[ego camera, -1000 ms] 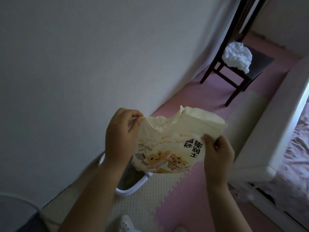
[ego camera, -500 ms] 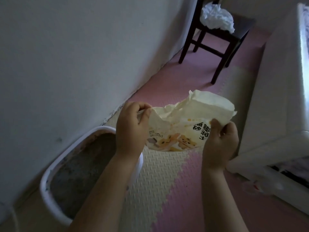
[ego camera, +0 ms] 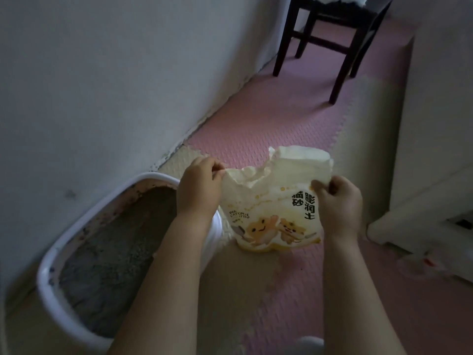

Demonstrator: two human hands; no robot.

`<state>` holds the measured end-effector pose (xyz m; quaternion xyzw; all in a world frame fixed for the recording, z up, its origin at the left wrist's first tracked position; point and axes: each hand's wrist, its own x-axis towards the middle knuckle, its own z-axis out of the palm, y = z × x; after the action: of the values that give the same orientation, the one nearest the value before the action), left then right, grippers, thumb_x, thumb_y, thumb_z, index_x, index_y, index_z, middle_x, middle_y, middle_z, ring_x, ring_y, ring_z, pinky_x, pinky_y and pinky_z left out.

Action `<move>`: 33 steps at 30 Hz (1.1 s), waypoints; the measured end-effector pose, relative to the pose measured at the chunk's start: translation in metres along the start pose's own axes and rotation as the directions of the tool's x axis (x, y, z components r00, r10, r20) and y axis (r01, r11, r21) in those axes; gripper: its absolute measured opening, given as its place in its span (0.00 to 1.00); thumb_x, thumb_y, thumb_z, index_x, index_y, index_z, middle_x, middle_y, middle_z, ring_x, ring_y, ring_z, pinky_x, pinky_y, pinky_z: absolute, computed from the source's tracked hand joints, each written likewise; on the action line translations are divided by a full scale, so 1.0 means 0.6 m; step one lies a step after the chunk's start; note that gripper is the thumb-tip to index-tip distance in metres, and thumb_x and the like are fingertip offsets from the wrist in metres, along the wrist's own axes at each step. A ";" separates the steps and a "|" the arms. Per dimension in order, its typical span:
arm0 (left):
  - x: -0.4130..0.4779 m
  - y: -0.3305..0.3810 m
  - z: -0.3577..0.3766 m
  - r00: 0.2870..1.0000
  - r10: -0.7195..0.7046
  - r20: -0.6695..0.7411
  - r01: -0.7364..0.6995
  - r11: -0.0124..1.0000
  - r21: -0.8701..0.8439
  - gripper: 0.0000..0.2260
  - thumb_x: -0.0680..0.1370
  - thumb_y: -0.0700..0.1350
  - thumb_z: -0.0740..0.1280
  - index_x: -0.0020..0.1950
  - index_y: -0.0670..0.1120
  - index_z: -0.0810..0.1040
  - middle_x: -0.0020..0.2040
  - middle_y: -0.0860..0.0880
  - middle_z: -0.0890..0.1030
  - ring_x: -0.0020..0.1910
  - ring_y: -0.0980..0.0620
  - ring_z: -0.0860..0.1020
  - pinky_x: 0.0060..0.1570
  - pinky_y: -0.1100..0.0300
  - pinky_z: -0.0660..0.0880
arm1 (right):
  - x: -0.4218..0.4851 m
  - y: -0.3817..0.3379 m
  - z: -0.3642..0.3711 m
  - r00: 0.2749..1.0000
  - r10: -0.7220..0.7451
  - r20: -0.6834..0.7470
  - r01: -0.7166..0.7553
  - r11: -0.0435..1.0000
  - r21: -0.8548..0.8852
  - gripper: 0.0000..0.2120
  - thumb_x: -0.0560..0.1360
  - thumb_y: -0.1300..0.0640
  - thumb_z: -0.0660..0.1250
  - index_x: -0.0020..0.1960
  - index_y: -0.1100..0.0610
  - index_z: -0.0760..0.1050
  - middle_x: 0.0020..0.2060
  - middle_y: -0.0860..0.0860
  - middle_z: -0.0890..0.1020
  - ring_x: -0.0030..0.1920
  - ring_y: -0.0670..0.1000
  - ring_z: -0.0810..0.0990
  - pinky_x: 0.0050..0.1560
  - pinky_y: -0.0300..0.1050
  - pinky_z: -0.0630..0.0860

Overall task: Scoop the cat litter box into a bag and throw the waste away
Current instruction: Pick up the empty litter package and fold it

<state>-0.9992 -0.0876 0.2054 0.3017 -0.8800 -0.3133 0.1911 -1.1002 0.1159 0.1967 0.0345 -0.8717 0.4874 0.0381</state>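
From the head camera, the 1 view on offer, the printed litter bag [ego camera: 276,211] hangs in the air between 2 hands, over the foam floor mat [ego camera: 256,124] and just beside the near end of the white litter box [ego camera: 48,298], which sits against the wall with grey litter [ego camera: 110,252] inside. The left hand [ego camera: 198,188] has its grip clamped on the bag's upper left corner, thumb and curled fingers pinching the ragged torn edge. The right hand [ego camera: 337,203] grips the upper right edge the same way, fingers folded over the film. The step in hand looks to be spreading the mouth so the bag can take the waste. To do it well, draw the 2 edges apart evenly rather than tugging 1 side, since the tear could run further down. Keep the opening facing up and bring it low beside the box rim, so clumps travel a short way. The bag seems flat and near empty, though the dim light makes that hard to confirm. No scoop is in view. Both forearms reach forward and slightly inward, wrists level, backs of the hands toward the camera — the left forearm crosses above the box's near end.
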 end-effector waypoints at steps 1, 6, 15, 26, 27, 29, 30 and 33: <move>0.003 -0.001 0.001 1.000 0.001 -0.014 -0.001 1.000 0.013 0.04 0.79 0.43 0.64 0.50 0.45 0.79 0.49 0.50 0.79 0.46 0.52 0.76 0.41 0.62 0.72 | 0.001 -0.001 0.003 1.000 -0.023 0.014 0.023 1.000 -0.007 0.13 0.74 0.57 0.69 0.34 0.59 0.72 0.27 0.51 0.74 0.29 0.49 0.69 0.30 0.44 0.64; 0.018 0.003 -0.010 0.996 0.077 -0.048 -0.072 0.992 0.099 0.08 0.79 0.39 0.62 0.55 0.45 0.78 0.54 0.48 0.78 0.50 0.52 0.75 0.47 0.63 0.69 | 0.012 -0.011 0.014 0.990 -0.115 0.079 0.120 0.991 -0.055 0.08 0.73 0.55 0.70 0.39 0.59 0.77 0.33 0.55 0.80 0.36 0.58 0.78 0.37 0.54 0.76; -0.017 0.093 -0.019 0.925 0.375 -0.056 -0.372 0.927 0.056 0.17 0.78 0.39 0.63 0.67 0.47 0.72 0.60 0.49 0.75 0.57 0.53 0.73 0.51 0.66 0.68 | -0.009 -0.031 0.027 0.973 -0.130 0.188 0.142 0.988 -0.051 0.09 0.73 0.55 0.71 0.39 0.59 0.77 0.33 0.56 0.80 0.34 0.57 0.77 0.35 0.50 0.74; -0.019 0.094 0.000 0.848 0.530 0.030 -0.530 0.846 0.050 0.03 0.75 0.46 0.70 0.47 0.49 0.82 0.46 0.54 0.80 0.50 0.53 0.75 0.53 0.60 0.69 | -0.034 -0.061 0.055 0.933 -0.222 0.283 0.249 0.966 -0.066 0.18 0.73 0.53 0.71 0.29 0.47 0.67 0.23 0.44 0.70 0.26 0.37 0.70 0.27 0.31 0.65; -0.019 0.091 -0.001 0.858 0.512 0.029 -0.513 0.857 0.046 0.03 0.75 0.46 0.70 0.46 0.48 0.82 0.44 0.54 0.80 0.48 0.54 0.74 0.49 0.61 0.70 | -0.034 -0.062 0.057 0.930 -0.221 0.294 0.249 0.966 -0.063 0.17 0.73 0.52 0.71 0.30 0.47 0.69 0.23 0.44 0.71 0.27 0.37 0.71 0.27 0.31 0.65; -0.016 0.085 -0.004 0.878 0.477 0.033 -0.478 0.878 0.017 0.04 0.74 0.47 0.71 0.46 0.48 0.82 0.42 0.54 0.81 0.45 0.55 0.74 0.47 0.61 0.70 | -0.034 -0.062 0.057 0.924 -0.209 0.320 0.234 0.971 -0.044 0.10 0.73 0.51 0.72 0.34 0.48 0.75 0.26 0.43 0.75 0.27 0.39 0.72 0.27 0.31 0.64; -0.016 0.082 -0.005 0.882 0.470 0.031 -0.470 0.883 0.001 0.04 0.74 0.47 0.71 0.45 0.48 0.83 0.41 0.54 0.81 0.44 0.55 0.74 0.48 0.60 0.70 | -0.035 -0.061 0.057 0.922 -0.202 0.332 0.224 0.974 -0.028 0.07 0.72 0.52 0.72 0.37 0.48 0.77 0.27 0.43 0.77 0.28 0.39 0.73 0.29 0.33 0.67; -0.015 0.077 -0.006 0.879 0.476 0.012 -0.476 0.879 0.005 0.03 0.73 0.46 0.72 0.44 0.48 0.84 0.40 0.54 0.82 0.42 0.55 0.75 0.51 0.56 0.72 | -0.038 -0.060 0.059 0.909 -0.189 0.372 0.194 0.981 0.023 0.06 0.72 0.54 0.72 0.38 0.48 0.77 0.28 0.43 0.78 0.28 0.39 0.74 0.29 0.33 0.69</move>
<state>-1.0093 -0.0545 0.2373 0.0753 -0.9292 -0.2551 0.2565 -1.0752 0.0673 0.2066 0.2112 -0.8589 0.4595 -0.0802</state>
